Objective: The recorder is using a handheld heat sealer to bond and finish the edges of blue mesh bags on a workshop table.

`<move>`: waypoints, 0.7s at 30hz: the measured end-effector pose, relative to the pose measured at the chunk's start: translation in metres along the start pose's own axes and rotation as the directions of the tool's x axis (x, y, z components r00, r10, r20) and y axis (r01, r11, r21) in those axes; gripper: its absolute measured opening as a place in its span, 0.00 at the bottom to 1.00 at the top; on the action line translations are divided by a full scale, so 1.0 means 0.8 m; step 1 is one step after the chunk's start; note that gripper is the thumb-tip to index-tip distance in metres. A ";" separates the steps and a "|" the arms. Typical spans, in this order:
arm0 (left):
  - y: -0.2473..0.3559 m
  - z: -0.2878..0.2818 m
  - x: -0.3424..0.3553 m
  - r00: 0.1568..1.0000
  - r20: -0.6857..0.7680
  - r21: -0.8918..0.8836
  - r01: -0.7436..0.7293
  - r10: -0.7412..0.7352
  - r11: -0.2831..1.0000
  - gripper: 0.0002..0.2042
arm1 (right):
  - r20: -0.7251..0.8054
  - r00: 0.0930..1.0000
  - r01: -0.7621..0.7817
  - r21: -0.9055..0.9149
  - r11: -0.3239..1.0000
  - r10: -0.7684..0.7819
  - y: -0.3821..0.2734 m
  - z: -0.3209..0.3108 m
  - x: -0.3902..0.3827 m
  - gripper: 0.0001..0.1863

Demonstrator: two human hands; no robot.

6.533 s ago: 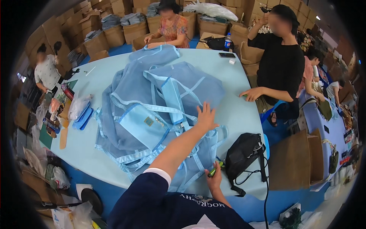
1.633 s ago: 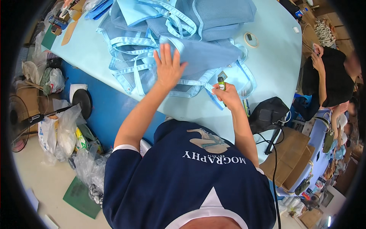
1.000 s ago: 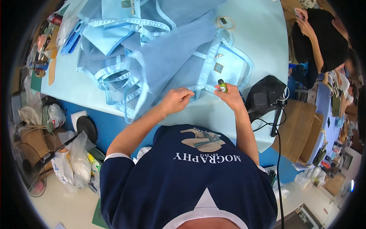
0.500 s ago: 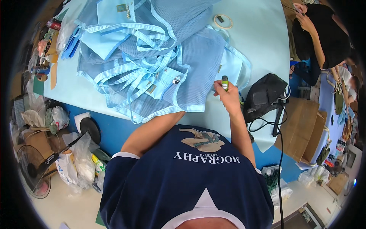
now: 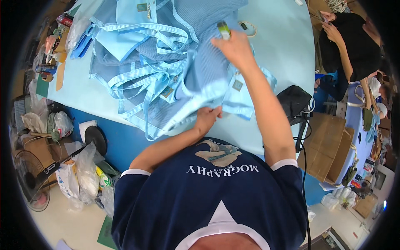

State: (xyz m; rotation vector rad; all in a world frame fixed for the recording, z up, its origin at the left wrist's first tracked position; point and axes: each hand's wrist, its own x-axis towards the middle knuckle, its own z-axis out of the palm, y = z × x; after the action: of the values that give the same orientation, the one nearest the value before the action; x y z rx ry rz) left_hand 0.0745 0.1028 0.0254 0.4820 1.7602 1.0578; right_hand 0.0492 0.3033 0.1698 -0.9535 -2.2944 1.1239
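Observation:
Light-blue mesh bags (image 5: 137,96) with pale-blue trim and straps lie piled on the table. At the pile's near edge my left hand (image 5: 207,118) is closed, its fingertips against the lifted, blurred hem of the top bag. Farther off, over the right part of the mesh, my right hand (image 5: 238,48) is closed around a short green cylinder with a dark end (image 5: 223,30). What kind of tool it is I cannot make out. A pale-blue panel with a small square patch (image 5: 237,85) shows under my right forearm.
A ring-shaped band (image 5: 252,28) lies beyond my right hand. A black mesh pouch (image 5: 293,99) with a cable sits at the table's right edge, beside a cardboard box (image 5: 321,146). A fan (image 5: 31,179) and plastic bags stand at left. Another person (image 5: 348,46) works at far right.
My right hand has moved up and away over the mesh with the green cylinder. My left hand has come out from under the bag, and the bag's right side has shifted left, baring the panel.

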 end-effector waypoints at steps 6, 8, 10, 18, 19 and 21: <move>0.029 -0.007 -0.042 0.997 0.029 -0.395 -0.054 0.071 0.917 0.14 | 0.090 0.989 -0.114 0.001 0.993 0.114 0.029 0.059 0.091 0.18; 0.050 -0.020 -0.060 0.998 0.065 -0.338 0.027 -0.006 0.941 0.14 | 0.120 0.986 -0.116 -0.019 0.993 0.118 0.045 0.085 0.091 0.19; 0.050 -0.014 -0.090 0.999 0.051 -0.344 0.013 0.004 0.939 0.15 | 0.157 0.977 -0.123 -0.156 0.980 0.147 0.044 0.100 0.081 0.20; 0.020 0.040 -0.173 0.987 0.067 -0.165 -0.134 0.146 0.977 0.13 | 0.177 0.979 -0.049 -0.290 0.956 0.104 0.029 0.123 0.062 0.17; -0.002 0.040 -0.164 0.995 0.095 -0.071 0.000 0.006 0.997 0.13 | 0.222 0.974 0.012 -0.229 0.973 0.041 0.026 0.125 0.052 0.21; -0.037 0.059 -0.159 0.983 0.124 -0.451 0.175 -0.132 0.875 0.12 | 0.301 0.953 0.057 -0.276 0.959 0.029 0.023 0.132 0.014 0.18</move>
State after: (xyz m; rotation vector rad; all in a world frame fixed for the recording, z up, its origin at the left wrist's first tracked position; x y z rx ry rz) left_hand 0.1755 0.0160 0.0635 0.0867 1.3786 1.2695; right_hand -0.0157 0.2643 0.0931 -0.9141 -2.7642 1.0114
